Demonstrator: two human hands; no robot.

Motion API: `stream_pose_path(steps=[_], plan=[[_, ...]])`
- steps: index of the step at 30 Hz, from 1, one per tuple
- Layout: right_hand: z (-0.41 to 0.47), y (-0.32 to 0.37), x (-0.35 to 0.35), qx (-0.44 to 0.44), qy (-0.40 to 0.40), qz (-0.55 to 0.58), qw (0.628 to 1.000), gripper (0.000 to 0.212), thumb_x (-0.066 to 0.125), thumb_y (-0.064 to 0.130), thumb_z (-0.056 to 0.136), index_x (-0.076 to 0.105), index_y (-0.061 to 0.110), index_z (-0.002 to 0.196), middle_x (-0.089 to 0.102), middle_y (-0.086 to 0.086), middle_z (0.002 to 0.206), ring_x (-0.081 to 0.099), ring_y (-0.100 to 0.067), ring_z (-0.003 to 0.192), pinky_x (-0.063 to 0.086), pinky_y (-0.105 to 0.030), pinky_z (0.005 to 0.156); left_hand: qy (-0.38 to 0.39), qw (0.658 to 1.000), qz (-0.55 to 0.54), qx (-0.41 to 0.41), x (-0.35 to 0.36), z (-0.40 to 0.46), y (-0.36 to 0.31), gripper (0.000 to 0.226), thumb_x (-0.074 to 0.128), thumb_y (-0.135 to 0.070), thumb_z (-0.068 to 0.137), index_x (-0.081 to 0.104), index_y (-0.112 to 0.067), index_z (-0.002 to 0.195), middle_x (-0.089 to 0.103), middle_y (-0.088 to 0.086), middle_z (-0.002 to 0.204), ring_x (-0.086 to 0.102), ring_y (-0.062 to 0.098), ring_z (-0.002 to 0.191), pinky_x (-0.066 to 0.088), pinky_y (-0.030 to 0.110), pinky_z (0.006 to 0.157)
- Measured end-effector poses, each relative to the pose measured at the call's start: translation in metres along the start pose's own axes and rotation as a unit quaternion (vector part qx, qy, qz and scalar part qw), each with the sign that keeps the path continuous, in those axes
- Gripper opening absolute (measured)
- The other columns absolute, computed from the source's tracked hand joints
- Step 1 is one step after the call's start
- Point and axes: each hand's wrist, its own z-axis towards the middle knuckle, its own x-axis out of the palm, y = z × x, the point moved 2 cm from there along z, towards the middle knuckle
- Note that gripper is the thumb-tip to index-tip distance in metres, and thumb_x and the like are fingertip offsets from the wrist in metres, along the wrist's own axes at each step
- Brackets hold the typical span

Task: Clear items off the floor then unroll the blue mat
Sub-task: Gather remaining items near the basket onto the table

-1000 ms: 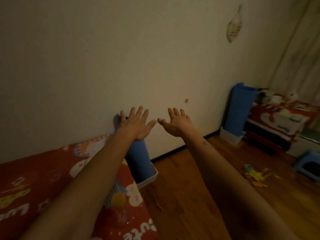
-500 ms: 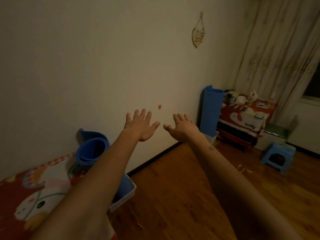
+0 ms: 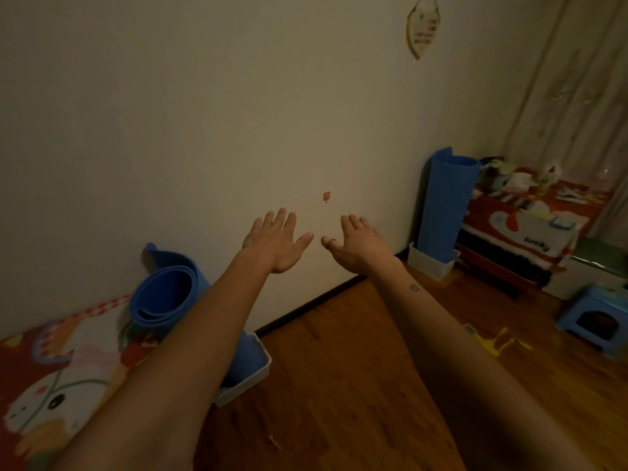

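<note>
Both my arms reach straight out toward the wall. My left hand [image 3: 277, 241] and my right hand [image 3: 360, 246] are empty, fingers spread. A rolled blue mat [image 3: 163, 297] stands in a white bin [image 3: 253, 379] under my left forearm, which hides its lower part. A second rolled blue mat [image 3: 443, 202] stands upright in another white bin [image 3: 431, 265] against the wall at the right. Small yellow items [image 3: 499, 341] lie on the wooden floor [image 3: 333, 385] at the right.
A red patterned bed cover [image 3: 51, 385] fills the lower left. A low table with a red cloth [image 3: 530, 226] and clutter stands at the right, with a blue stool [image 3: 598, 319] in front of it. Curtains hang at the far right.
The view has swung left and right, so the near mat and bed now show more at the left. My hands stay outstretched and empty.
</note>
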Motion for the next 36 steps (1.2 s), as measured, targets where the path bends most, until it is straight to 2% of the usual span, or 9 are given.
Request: stream_pose_path(steps=[9, 20, 29, 36], plan=[[0.074, -0.061, 0.011, -0.076, 0.045, 0.020, 0.996, 0.083, 0.023, 0.066, 0.095, 0.006, 0.013, 0.156, 0.006, -0.007, 0.164, 0.003, -0.026, 0.150, 0.013, -0.046, 0.120, 0.027, 0.996, 0.002, -0.085, 0.027, 0.052, -0.034, 0.081, 0.005, -0.068, 0.092, -0.002, -0.017, 0.155, -0.006, 0.006, 0.163, -0.003, 0.026, 0.149, -0.001, 0.044, 0.121], [0.116, -0.030, 0.034, -0.150, 0.050, 0.047, 0.986, 0.080, 0.025, 0.063, 0.096, 0.008, 0.011, 0.155, 0.008, -0.008, 0.164, 0.004, -0.026, 0.150, 0.014, -0.045, 0.120, 0.033, 0.989, 0.001, -0.147, 0.041, 0.064, -0.004, 0.079, 0.007, -0.067, 0.094, -0.002, -0.017, 0.155, -0.006, 0.006, 0.162, -0.003, 0.026, 0.149, -0.001, 0.043, 0.120], [0.118, -0.003, 0.115, -0.160, 0.115, 0.104, 0.975, 0.080, 0.026, 0.063, 0.097, 0.009, 0.011, 0.155, 0.010, -0.009, 0.163, 0.007, -0.027, 0.150, 0.013, -0.044, 0.120, 0.087, 0.980, -0.025, -0.179, 0.117, 0.046, 0.027, 0.078, 0.012, -0.064, 0.096, -0.001, -0.014, 0.155, -0.006, 0.009, 0.162, -0.003, 0.028, 0.149, 0.001, 0.045, 0.121], [0.100, -0.020, 0.238, -0.140, 0.191, 0.107, 0.966, 0.080, 0.029, 0.062, 0.097, 0.009, 0.012, 0.155, 0.010, -0.009, 0.163, 0.007, -0.028, 0.150, 0.012, -0.045, 0.121, 0.118, 0.974, -0.050, -0.187, 0.234, 0.032, 0.039, 0.076, 0.014, -0.063, 0.097, 0.003, -0.014, 0.155, -0.001, 0.009, 0.163, 0.002, 0.028, 0.149, 0.006, 0.046, 0.120]])
